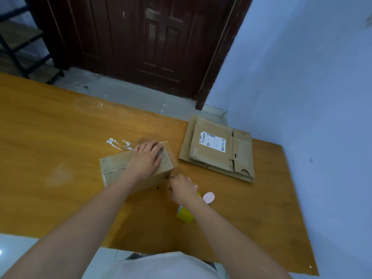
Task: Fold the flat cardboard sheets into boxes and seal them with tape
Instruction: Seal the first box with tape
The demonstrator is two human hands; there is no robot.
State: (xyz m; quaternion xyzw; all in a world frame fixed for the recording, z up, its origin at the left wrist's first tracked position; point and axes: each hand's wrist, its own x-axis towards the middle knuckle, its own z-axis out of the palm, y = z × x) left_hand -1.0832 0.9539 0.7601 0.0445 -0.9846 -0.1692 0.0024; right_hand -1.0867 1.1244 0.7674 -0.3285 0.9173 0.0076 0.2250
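**Box pinned from above, tape run down its right end**

The box [128, 168] lies on the desk [50, 127], long axis running left to right. The left hand [146, 157] rests flat on its top near the right end, fingers [156, 147] spread and straight. Just beside the box's right end, the right hand [181, 188] seems to pinch clear tape; its fingers are blurred, so I cannot tell. The yellow tape roll [185, 215] lies under that wrist. The flat sheets [218, 148] wait further right.
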